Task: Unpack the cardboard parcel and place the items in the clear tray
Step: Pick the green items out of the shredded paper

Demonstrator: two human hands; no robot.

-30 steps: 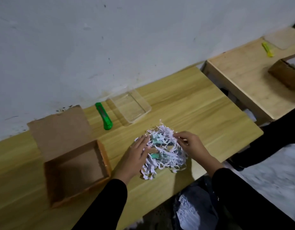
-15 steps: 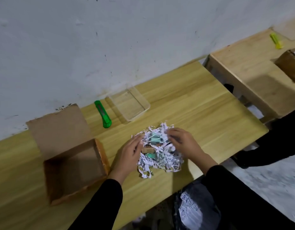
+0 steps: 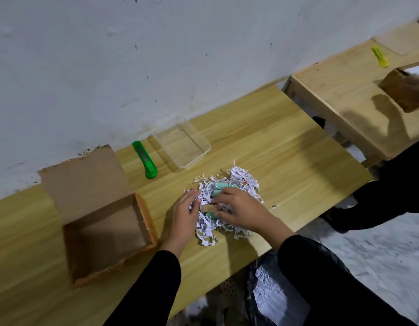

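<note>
1. Half buried in the heap of white shredded paper strips (image 3: 229, 184) lie pale mint-green items (image 3: 219, 186) and a small tan wooden block (image 3: 208, 208) — their full shapes are hidden by the strips and the fingers.
2. The left hand (image 3: 181, 215) lies flat with fingers spread on the heap's left edge, gripping nothing; the right hand (image 3: 239, 211) curls into the shreds beside the block, and whether it grips anything cannot be told.
3. The open brown cardboard box (image 3: 105, 234) sits left of the heap, flap back toward the wall.
4. Behind the heap — the clear rectangular plastic tray (image 3: 205, 149), with a green plastic utility knife (image 3: 146, 161) beside it.
5. All rest on a smooth light wooden table (image 3: 286, 156).
</note>
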